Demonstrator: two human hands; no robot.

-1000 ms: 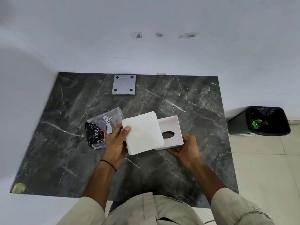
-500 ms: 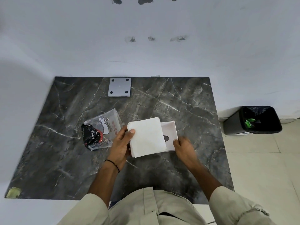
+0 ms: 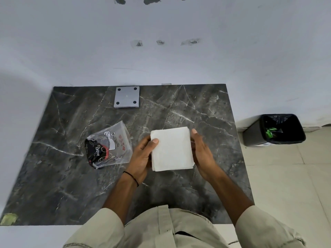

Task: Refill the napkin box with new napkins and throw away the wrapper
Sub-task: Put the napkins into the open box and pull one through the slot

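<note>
A square stack of white napkins (image 3: 172, 148) sits at the middle of the dark marble table (image 3: 197, 108). My left hand (image 3: 141, 158) grips its left edge with the thumb on top. My right hand (image 3: 202, 153) presses against its right edge, fingers stretched along the side. The white napkin box is hidden beneath the stack. The emptied clear plastic wrapper (image 3: 109, 145), printed black and red, lies on the table just left of my left hand.
A grey square plate (image 3: 126, 97) with a dark dot in each corner lies at the table's far edge by the wall. A black lined bin (image 3: 275, 129) stands on the tiled floor right of the table. Green tape (image 3: 9, 218) marks the near left corner.
The napkin stack has slid right over the white box and now covers it fully. My right hand moved from the box's near edge up to the stack's right side.
</note>
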